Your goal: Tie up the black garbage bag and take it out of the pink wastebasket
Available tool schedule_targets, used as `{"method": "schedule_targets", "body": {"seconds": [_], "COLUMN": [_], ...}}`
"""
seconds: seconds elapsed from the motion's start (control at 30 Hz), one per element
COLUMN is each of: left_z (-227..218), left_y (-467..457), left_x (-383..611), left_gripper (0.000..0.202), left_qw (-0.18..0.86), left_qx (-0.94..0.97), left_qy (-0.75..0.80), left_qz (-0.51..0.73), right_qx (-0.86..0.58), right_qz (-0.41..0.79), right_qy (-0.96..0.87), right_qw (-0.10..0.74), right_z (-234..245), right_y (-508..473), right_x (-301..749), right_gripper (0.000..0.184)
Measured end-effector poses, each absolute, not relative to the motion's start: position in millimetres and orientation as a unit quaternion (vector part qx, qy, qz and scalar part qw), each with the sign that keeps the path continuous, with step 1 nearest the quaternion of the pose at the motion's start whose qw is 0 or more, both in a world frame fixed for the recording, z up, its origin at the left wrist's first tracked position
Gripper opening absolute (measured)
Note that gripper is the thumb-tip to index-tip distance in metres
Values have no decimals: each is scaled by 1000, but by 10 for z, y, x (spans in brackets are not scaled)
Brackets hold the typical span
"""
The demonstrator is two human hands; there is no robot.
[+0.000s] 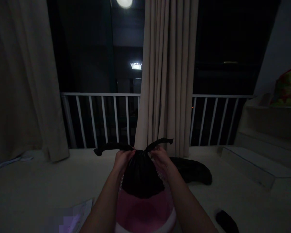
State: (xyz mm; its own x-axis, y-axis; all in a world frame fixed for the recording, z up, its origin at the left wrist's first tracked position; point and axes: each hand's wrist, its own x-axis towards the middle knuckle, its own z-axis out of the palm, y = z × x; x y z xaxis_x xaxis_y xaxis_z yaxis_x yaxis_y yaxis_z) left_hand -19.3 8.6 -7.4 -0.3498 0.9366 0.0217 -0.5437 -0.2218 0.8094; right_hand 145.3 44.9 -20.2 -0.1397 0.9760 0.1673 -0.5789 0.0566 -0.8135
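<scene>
A black plastic garbage bag [142, 176] hangs gathered at its neck between my two hands. Its two tie ends stick out sideways above my fingers, one to the left and one to the right. My left hand [123, 160] is closed on the left tie end close to the neck. On the other side my right hand [162, 158] grips the right tie end the same way. Beneath the bag stands a pink bin [145, 210] with a pale rim, its inside partly visible. The bag's lower part overlaps the bin's far side.
Another black plastic bag [194, 171] lies on the floor behind my right forearm. A small dark object [226, 221] is at the lower right. A flat package [81, 213] lies at the left. Ahead are a curtain [168, 77] and a white railing [103, 94]; pale steps [259, 161] stand right.
</scene>
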Motion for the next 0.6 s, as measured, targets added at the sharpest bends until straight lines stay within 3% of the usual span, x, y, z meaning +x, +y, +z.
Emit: {"method": "schedule_targets", "body": {"seconds": [0.07, 0.23, 0.6], "left_z": [-64, -35, 33], "left_y": [74, 18, -127], "left_x": [-189, -190, -139], "left_gripper": [21, 15, 3], "left_qw": [499, 490, 485], "left_qx": [252, 275, 316], "left_qy": [378, 408, 435], "left_qz": [738, 720, 689], "right_qx": [-245, -311, -373], "right_qz": [655, 639, 572], "right_qy": [-403, -393, -460], "right_qw": [591, 584, 568], "right_z": [-191, -184, -247], "right_y": [431, 429, 388], "right_x": [1449, 1440, 1415], "right_gripper": [40, 18, 7]}}
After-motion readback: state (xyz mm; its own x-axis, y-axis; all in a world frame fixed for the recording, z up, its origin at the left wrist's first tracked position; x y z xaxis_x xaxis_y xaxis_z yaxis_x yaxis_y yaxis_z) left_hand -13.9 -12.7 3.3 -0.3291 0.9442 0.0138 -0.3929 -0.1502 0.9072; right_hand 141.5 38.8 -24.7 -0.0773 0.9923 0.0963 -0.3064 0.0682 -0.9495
